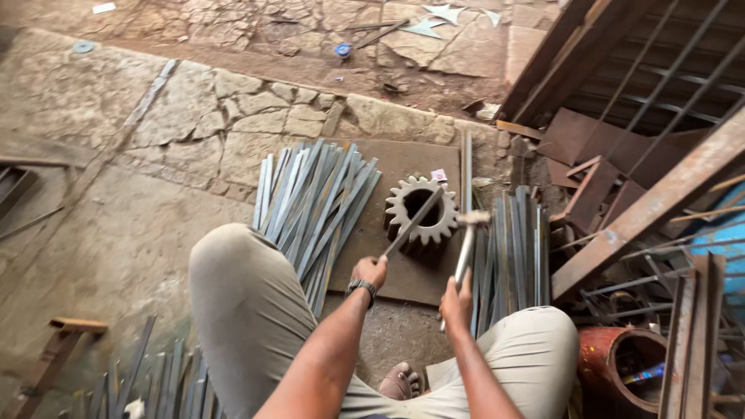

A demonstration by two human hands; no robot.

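My left hand [369, 271] grips one end of a thin flat steel strip [414, 223] whose far end rests across the top of a large steel gear [423, 212]. The gear stands on a rusty metal plate [403, 167] on the ground. A hammer [468, 240] with a metal shaft is in my right hand [456, 299], its head raised just right of the gear. I am seated with both knees spread, one sandalled foot [400, 382] showing between them.
A fanned pile of flat steel strips [314, 202] lies left of the gear and another bundle [512, 248] lies right. More strips [147, 380] lie at lower left. Rusty angle iron, plates and a grille crowd the right side, with a red drum [621, 365] at lower right. Stone paving lies beyond.
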